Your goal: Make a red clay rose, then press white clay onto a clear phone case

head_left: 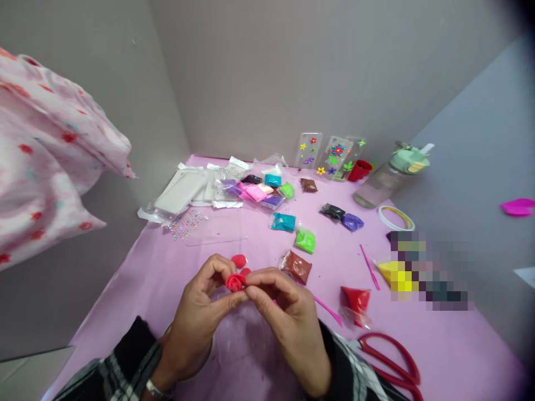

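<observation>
Between my two hands is a small red clay rose point(234, 282) with a spiral of petals. My left hand point(204, 306) pinches it from the left, thumb below and fingers curled behind. My right hand point(288, 317) grips its right edge between thumb and forefinger. Just beyond the fingers lies a flat red clay petal point(239, 260) on the purple table. A packet of brown clay point(296, 267) sits past my right fingers. Partly behind my right hand is a pink modelling tool point(328, 310). Right of that hand lies an open-looking packet of red clay point(356, 303).
Red-handled scissors point(393, 362) lie at the right front. Several clay packets, a tape roll point(396, 218) and a water bottle point(393, 172) stand farther back. Decorated clear phone cases point(337, 150) lean on the wall. White packages point(181, 189) and scattered beads point(186, 223) occupy the left back.
</observation>
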Demonstrator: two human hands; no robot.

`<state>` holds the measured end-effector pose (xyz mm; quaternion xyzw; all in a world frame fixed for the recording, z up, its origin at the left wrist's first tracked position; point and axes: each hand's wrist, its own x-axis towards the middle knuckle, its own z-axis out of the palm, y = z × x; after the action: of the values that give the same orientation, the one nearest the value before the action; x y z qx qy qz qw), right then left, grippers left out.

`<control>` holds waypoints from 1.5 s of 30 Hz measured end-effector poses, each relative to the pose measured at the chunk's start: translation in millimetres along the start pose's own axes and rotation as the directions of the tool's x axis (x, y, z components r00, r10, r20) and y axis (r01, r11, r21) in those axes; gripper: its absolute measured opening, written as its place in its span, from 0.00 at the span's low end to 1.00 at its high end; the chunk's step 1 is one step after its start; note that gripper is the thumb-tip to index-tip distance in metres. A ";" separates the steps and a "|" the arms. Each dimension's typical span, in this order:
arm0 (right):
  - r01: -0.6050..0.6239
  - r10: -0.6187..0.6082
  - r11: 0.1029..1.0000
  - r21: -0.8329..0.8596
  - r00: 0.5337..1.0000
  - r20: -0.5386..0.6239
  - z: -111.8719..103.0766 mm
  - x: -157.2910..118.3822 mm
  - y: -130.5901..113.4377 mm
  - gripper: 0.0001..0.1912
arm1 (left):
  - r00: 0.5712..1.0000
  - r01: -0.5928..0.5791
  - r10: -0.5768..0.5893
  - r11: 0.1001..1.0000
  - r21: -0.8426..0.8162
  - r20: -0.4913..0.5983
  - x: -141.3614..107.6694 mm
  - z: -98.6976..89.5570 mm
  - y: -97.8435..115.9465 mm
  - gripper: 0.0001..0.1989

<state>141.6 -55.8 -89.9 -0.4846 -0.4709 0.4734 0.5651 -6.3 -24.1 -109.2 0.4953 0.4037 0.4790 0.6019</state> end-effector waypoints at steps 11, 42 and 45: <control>0.039 -0.035 0.998 -0.057 0.996 0.084 4.1 -3.0 -1.7 0.10 | 0.994 -0.085 0.096 0.978 0.191 -0.050 -4.7 -0.8 -4.8 0.14; 0.146 0.064 0.314 -0.938 0.982 0.175 -9.9 17.1 33.4 0.07 | 0.992 -0.015 0.020 0.999 0.048 -0.124 8.6 -8.7 8.0 0.12; 0.147 0.053 0.261 -0.954 0.985 0.166 -6.3 17.5 33.9 0.08 | 0.995 -0.020 0.025 0.998 0.060 -0.098 8.6 -8.3 9.1 0.09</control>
<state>147.1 -36.3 -122.8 -0.6730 -0.7201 0.1112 0.1273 -14.1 -13.5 -101.9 0.4930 0.4412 0.4977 0.5610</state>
